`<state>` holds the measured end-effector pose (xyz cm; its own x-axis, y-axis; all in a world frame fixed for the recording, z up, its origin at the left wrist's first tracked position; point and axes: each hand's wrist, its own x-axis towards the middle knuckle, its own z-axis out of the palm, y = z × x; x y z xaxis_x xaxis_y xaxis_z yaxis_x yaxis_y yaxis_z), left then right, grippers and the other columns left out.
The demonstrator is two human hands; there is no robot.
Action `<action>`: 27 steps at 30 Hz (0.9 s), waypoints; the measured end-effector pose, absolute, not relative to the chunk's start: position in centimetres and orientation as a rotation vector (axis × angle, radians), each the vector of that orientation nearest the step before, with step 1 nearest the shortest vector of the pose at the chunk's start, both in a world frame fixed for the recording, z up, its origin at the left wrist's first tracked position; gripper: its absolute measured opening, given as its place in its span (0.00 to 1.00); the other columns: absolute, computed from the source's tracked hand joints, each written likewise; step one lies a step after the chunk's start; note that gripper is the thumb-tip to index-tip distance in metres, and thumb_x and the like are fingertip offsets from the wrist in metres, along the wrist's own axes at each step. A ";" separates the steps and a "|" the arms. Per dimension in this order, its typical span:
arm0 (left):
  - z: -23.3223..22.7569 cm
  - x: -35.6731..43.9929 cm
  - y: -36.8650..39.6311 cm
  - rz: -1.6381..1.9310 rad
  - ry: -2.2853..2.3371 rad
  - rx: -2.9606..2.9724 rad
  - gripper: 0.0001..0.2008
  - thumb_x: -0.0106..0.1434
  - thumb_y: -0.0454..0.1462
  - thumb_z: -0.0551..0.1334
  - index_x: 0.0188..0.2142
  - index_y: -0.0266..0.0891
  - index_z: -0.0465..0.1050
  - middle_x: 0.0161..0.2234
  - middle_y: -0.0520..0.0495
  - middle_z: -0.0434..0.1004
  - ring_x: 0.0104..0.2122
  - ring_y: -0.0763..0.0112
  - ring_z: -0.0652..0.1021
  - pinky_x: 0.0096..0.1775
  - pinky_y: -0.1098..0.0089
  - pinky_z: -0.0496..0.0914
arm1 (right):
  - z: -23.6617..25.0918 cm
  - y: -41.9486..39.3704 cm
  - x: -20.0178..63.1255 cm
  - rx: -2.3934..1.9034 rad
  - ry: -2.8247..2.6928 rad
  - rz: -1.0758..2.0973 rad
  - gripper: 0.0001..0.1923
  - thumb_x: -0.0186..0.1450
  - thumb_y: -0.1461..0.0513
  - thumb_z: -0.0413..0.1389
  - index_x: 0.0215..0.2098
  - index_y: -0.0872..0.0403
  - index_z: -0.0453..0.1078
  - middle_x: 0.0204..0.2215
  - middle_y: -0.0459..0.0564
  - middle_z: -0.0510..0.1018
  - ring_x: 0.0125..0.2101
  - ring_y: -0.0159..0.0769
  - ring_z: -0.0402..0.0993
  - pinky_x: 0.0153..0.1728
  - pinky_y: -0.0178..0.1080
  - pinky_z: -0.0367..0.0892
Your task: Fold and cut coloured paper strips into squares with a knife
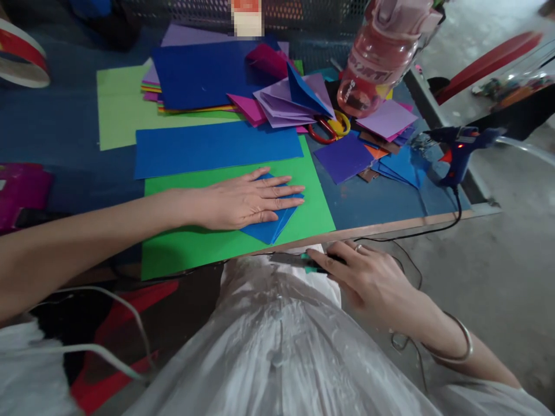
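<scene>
My left hand [247,202] lies flat with fingers stretched out, palm down on a folded blue paper [266,231]. That folded paper rests on a bright green sheet [186,254] at the table's front edge, its lower corner showing below the fingers. In front of my lap, just off the table edge, my right hand [355,268] is closed on a knife [288,259]. Its grey blade points left, and the handle looks black and green, partly hidden by the fingers. A long blue paper strip [212,147] lies just beyond my left hand.
Behind are stacked coloured sheets [195,75], folded lilac paper [277,107], red-and-yellow-handled scissors [323,132] and a pink bottle [377,58]. At the right edge sits a blue glue gun [459,156] with its cord hanging. A tape roll [21,58] stands far left.
</scene>
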<state>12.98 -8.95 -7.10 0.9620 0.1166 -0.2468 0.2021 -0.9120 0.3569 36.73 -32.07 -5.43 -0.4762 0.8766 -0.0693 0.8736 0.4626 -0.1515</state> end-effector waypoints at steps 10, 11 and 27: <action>-7.1 12.1 -8.8 0.134 0.486 2.854 0.31 0.79 0.53 0.45 0.75 0.46 0.56 0.74 0.43 0.62 0.74 0.53 0.60 0.73 0.46 0.52 | -3.6 -27.8 41.5 -1.940 -2.034 -0.109 0.25 0.78 0.60 0.49 0.71 0.53 0.65 0.46 0.57 0.78 0.43 0.44 0.78 0.41 0.43 0.75; -6.7 11.9 -9.1 0.209 0.611 2.829 0.33 0.78 0.55 0.44 0.73 0.43 0.59 0.72 0.41 0.66 0.72 0.53 0.65 0.71 0.50 0.57 | -4.1 -26.6 42.2 -1.999 -2.001 -0.164 0.26 0.77 0.60 0.49 0.71 0.53 0.64 0.47 0.58 0.77 0.42 0.46 0.78 0.39 0.44 0.75; -4.2 9.9 -6.2 0.168 0.958 2.406 0.17 0.59 0.52 0.67 0.38 0.42 0.79 0.39 0.48 0.80 0.40 0.61 0.79 0.47 0.62 0.72 | -5.2 -21.1 39.4 -1.735 -2.115 -0.111 0.22 0.77 0.58 0.48 0.65 0.55 0.69 0.55 0.64 0.75 0.53 0.54 0.73 0.50 0.53 0.71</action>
<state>9.94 -6.17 -4.20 0.7394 0.6684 -0.0803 0.6009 -0.6015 0.5264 39.38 -21.12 -5.23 -0.1487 0.9238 0.3528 0.9557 0.2259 -0.1886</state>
